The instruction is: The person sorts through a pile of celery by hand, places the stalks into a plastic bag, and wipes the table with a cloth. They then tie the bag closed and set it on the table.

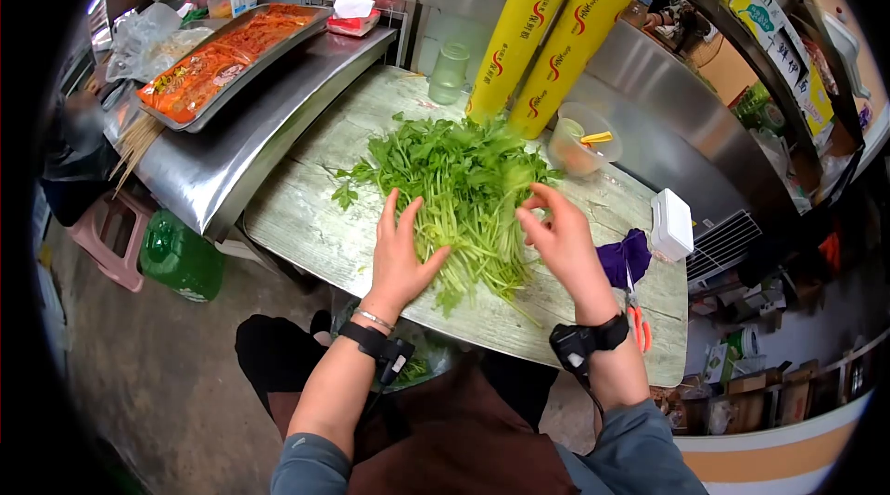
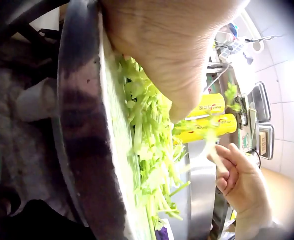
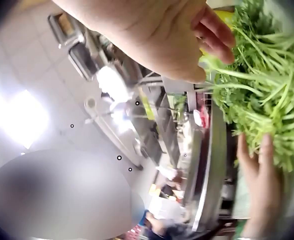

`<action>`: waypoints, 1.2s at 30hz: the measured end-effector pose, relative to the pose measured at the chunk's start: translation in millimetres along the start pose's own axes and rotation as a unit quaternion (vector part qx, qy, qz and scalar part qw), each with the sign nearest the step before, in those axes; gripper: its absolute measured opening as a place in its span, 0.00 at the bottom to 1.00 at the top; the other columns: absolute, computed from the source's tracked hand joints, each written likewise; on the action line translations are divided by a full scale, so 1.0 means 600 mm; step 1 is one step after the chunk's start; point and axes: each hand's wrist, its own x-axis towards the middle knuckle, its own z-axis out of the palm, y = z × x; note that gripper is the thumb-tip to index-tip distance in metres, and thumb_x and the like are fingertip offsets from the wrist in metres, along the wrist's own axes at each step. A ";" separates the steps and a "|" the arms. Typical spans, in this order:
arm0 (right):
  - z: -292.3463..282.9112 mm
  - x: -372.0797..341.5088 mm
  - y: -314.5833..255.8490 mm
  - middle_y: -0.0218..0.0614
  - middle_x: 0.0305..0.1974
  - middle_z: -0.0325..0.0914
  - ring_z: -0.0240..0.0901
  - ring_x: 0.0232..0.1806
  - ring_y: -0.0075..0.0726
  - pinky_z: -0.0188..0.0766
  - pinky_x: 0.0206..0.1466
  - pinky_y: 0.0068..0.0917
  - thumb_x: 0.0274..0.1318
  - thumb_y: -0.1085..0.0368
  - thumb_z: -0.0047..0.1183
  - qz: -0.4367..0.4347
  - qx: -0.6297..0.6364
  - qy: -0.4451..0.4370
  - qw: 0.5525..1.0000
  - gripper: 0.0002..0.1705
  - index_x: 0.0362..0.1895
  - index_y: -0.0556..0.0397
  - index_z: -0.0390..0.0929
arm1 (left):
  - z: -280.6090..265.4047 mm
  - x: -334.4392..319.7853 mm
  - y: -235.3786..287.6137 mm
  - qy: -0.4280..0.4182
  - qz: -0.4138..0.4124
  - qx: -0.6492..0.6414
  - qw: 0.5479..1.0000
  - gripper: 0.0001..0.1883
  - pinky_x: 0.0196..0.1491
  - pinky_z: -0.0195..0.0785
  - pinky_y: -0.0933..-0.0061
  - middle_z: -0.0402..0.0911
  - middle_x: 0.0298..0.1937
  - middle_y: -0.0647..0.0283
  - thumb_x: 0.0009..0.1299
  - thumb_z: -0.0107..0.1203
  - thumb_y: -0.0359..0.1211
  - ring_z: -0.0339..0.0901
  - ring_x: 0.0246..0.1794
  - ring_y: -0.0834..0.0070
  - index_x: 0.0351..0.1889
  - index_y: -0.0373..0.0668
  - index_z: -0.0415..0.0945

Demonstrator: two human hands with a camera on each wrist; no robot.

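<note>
A big heap of leafy celery [image 1: 464, 189] lies on the pale wood-grain table [image 1: 306, 189], leaves toward the far side and pale stalks toward the person. The left hand [image 1: 400, 249] rests against the heap's left side, its fingers spread and fairly straight. At the right side, the right hand [image 1: 562, 240] is raised, with thumb and fingers pinching a celery stalk [image 2: 216, 159]. That stalk's leafy end looks blurred beside the heap. In the right wrist view the left hand [image 3: 262, 182] touches the celery [image 3: 272, 85] from below.
Two yellow rolls [image 1: 519, 41], a glass jar [image 1: 449, 73] and a plastic bowl [image 1: 584, 138] stand behind the heap. To the right are scissors [image 1: 638, 319], a purple cloth [image 1: 623, 259] and a white box [image 1: 671, 224]. A tray of red food [image 1: 232, 55] sits at left.
</note>
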 end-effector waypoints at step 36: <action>-0.138 -0.040 -0.213 0.22 0.29 0.75 0.68 0.30 0.14 0.64 0.33 0.16 0.61 0.69 0.57 0.056 0.425 -0.112 0.896 0.06 0.42 0.56 0.79 | 0.016 -0.001 -0.037 0.084 -0.073 -0.149 0.983 0.18 0.59 0.65 0.67 0.61 0.68 0.52 0.73 0.45 0.27 0.67 0.61 0.61 0.61 0.37 0.66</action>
